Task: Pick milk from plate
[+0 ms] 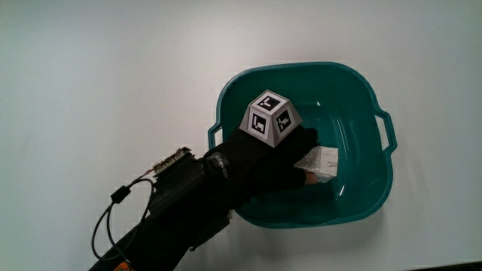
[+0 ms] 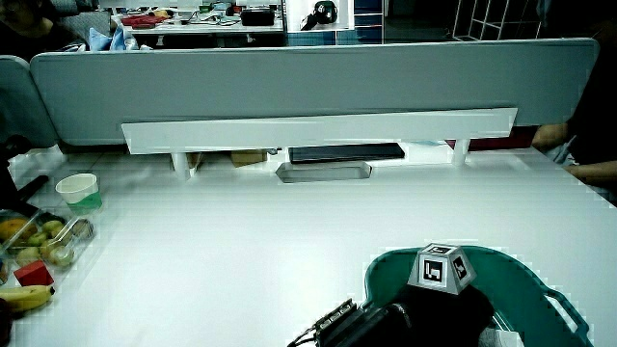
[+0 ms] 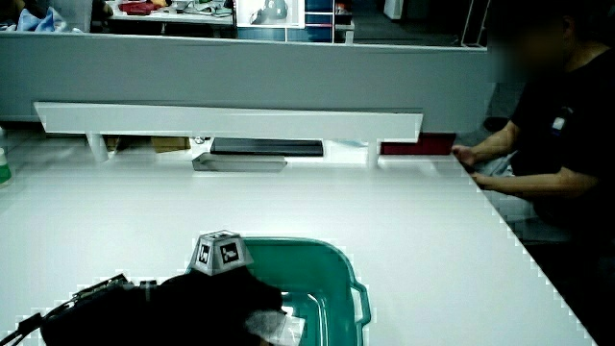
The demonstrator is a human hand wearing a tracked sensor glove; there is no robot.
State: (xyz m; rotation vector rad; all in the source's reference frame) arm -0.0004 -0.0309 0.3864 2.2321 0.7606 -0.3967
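Inside the teal basin point(image 1: 354, 83) on the counter point(image 1: 113, 75), the milk carton point(image 1: 324, 159) lies flat, its long axis running from the hand point(image 1: 263, 162) toward the basin's handle. The fingers point(image 1: 305, 178) pinch its nearer end.

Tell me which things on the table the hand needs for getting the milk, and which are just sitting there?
Needed for the job:
- the hand, reaching into the tub
- the milk carton, lying in the tub under the hand
- the teal tub that holds it

Just lying about:
- the paper cup at the table's edge
- the box of fruit nearer to the person than the cup
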